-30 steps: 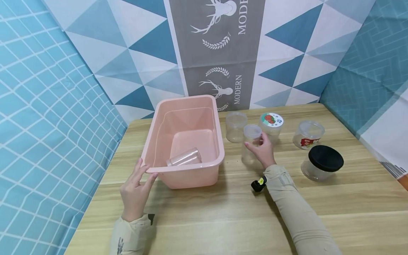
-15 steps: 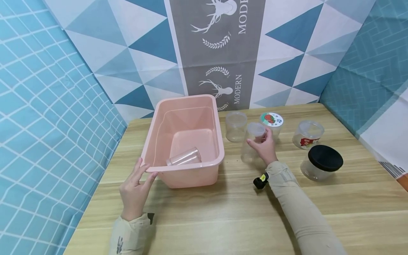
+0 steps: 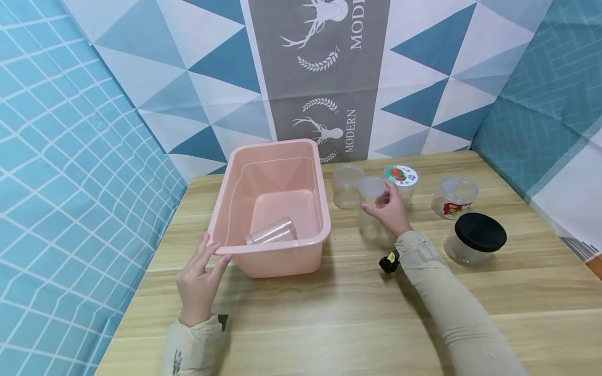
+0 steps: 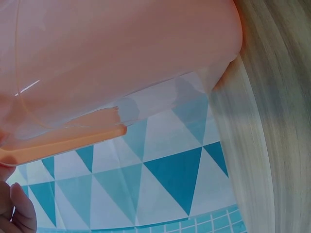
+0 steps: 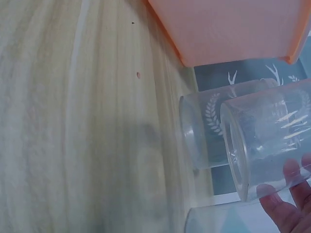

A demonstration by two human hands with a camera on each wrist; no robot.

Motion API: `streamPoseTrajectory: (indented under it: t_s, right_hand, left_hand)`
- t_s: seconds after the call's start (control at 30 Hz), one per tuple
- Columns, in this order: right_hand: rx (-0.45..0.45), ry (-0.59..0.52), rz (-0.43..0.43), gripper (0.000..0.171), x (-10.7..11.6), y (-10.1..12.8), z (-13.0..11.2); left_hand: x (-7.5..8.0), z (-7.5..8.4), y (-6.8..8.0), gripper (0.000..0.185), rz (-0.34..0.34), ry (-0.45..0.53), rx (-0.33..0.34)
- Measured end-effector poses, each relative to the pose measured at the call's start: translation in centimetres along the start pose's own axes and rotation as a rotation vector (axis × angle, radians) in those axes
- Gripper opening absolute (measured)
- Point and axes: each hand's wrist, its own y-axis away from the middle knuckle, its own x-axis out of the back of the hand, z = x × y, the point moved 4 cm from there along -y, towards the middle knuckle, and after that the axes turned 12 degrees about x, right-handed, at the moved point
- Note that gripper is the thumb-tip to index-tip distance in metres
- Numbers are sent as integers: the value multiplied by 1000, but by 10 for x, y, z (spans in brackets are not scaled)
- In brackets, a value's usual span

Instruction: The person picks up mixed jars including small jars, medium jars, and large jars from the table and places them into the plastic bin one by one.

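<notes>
My left hand (image 3: 199,284) holds the near left corner of a pink plastic basin (image 3: 324,209), thumb at the front and fingers at the side. Inside the basin a clear cylindrical jar (image 3: 274,232) lies on its side. My right hand (image 3: 389,210) grips a tall clear jar (image 3: 370,222) with a translucent lid, thumb on the near side. In the right wrist view, fingers (image 5: 269,196) press against this jar, and its base sits a little off the tabletop. Behind it stands another clear lidded jar (image 3: 347,190). In the left wrist view, curled fingers (image 4: 22,208) show beneath the basin rim.
A jar with a strawberry-print lid (image 3: 401,176) stands just behind my right hand. Farther right are a squat jar with a red label (image 3: 455,198) and a jar with a black lid (image 3: 479,234). Patterned walls border the wooden table (image 3: 305,324) at the back and sides.
The tall jar leaned to the right, then came back upright and a little higher in my right hand. My right forearm shifted rightward. My left hand and the basin stay put.
</notes>
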Motion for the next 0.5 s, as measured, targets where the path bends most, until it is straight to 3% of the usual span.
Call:
streamPoseTrajectory:
  t_s: [0.5]
  right_hand:
    - [49,53,-49,75,3,-16,-18]
  left_hand:
    - [0,-2,0,57,-1,4,14]
